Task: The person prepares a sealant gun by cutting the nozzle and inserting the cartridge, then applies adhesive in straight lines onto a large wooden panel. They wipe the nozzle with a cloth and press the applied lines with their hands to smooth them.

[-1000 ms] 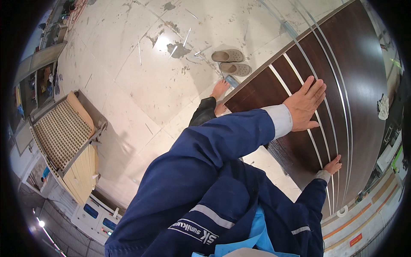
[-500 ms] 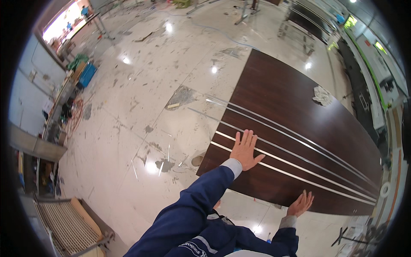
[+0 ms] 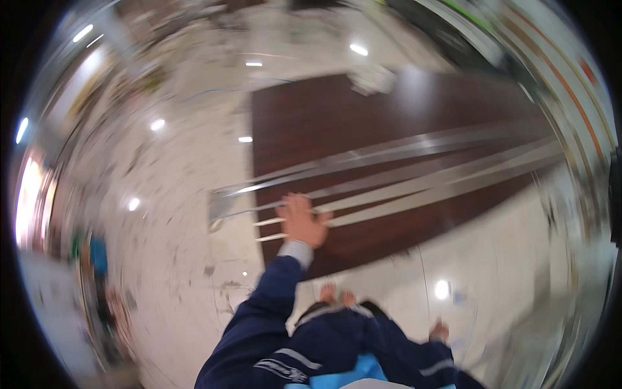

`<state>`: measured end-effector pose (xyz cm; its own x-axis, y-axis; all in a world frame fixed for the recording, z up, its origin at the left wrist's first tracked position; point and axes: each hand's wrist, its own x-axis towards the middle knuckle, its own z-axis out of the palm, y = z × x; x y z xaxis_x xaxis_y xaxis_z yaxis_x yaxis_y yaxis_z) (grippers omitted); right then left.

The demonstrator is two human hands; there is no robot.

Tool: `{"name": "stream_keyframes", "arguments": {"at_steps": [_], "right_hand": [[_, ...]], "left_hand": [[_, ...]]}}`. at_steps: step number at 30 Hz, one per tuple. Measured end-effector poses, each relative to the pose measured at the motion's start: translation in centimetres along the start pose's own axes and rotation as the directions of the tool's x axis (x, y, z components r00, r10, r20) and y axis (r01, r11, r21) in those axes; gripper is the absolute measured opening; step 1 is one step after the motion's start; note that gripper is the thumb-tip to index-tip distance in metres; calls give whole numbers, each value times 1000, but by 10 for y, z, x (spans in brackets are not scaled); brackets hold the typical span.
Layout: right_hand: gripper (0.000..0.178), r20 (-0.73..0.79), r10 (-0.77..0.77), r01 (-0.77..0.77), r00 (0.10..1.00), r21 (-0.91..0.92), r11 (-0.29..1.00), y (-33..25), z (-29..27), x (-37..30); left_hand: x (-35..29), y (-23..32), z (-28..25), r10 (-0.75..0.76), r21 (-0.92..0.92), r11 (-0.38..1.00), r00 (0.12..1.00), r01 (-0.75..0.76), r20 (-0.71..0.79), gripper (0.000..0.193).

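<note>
My left hand (image 3: 303, 222) lies flat, fingers spread, at the left end of a dark brown wood-grain panel (image 3: 317, 117). Under and beside its fingers run long thin strips: pale ones (image 3: 414, 196) nearer me and shiny silvery ones (image 3: 382, 150) farther off. Some strip ends stick out past the panel's left edge. Low on the right, off the panel and close to my body, is my right hand (image 3: 439, 331); it is small and smeared, so its fingers cannot be made out.
A crumpled white cloth (image 3: 372, 80) rests at the panel's far edge. Pale, stained tile floor (image 3: 175, 194) stretches to the left. A blurred blue bin (image 3: 98, 254) stands at the far left side. My bare toes (image 3: 329, 293) show below the panel's near edge.
The view has swung to the right and blurred. My right hand has left the panel's near edge and dropped back beside my body. My left hand stays spread over the strips.
</note>
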<state>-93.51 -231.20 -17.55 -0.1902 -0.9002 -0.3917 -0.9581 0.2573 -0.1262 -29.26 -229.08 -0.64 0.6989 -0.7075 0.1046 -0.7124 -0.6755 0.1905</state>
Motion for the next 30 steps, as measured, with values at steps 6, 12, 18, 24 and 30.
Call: {"name": "stream_keyframes", "arguments": {"at_steps": [6,12,18,24,30], "right_hand": [[31,-118,307,-202,944,529,824,-24,66,-63],[26,64,467,-356,882,739,572,-67,47,-65],[41,205,480,-436,853,786,438,-48,38,-21],[53,314,610,-619,728,684,386,106,9,9],[30,58,642,-514,765,655,554,268,-62,93]], "left_hand": [[-4,3,18,156,76,987,974,-145,-166,75],[-45,86,-2,675,-71,724,727,-686,-129,23],[-116,289,39,869,-585,482,440,-652,226,14],[-169,457,119,788,-640,611,278,-466,550,20],[-163,568,144,752,-644,659,358,-388,554,19]]}}
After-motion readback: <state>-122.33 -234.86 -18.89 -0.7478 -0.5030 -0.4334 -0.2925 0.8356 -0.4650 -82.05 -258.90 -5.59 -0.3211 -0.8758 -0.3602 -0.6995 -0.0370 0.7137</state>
